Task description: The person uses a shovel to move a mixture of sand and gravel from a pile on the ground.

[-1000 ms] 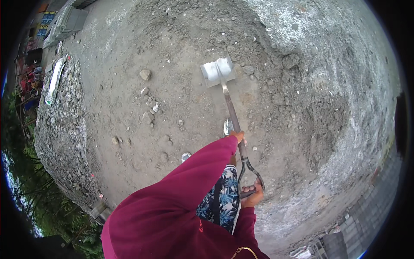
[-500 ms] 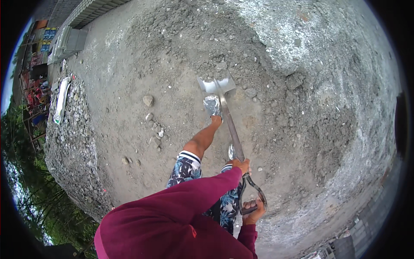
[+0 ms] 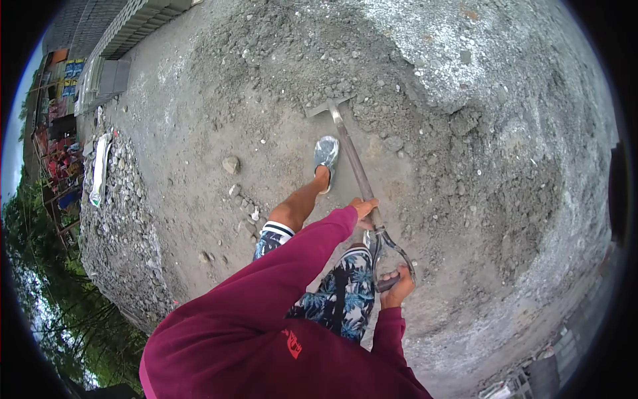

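Observation:
I hold a shovel (image 3: 356, 159) with both hands, its shaft slanting away from me and slightly left. My left hand (image 3: 363, 210) is wrapped round the lower shaft, just above where it splits into the handle. At the near end, my right hand (image 3: 399, 287) grips the crossbar of the D-shaped handle. The shovel's metal blade (image 3: 330, 106) meets the edge of the loose grey gravel and is seen nearly edge-on. Its lower part is hidden. My forward foot, in a grey, pale-smeared shoe (image 3: 325, 151), stands just behind the blade on the left.
Lumpy grey gravel (image 3: 292, 56) spreads ahead, with a paler heap (image 3: 452, 60) at the far right. Loose stones (image 3: 231, 165) lie left of my foot. Stacked grey blocks (image 3: 106, 83) stand at the far left, near a long white sack (image 3: 100, 169) on a stony bank.
The shovel has moved forward into the gravel's edge, and its blade has turned from face-up to nearly edge-on. Both hands moved forward with it, keeping their hold.

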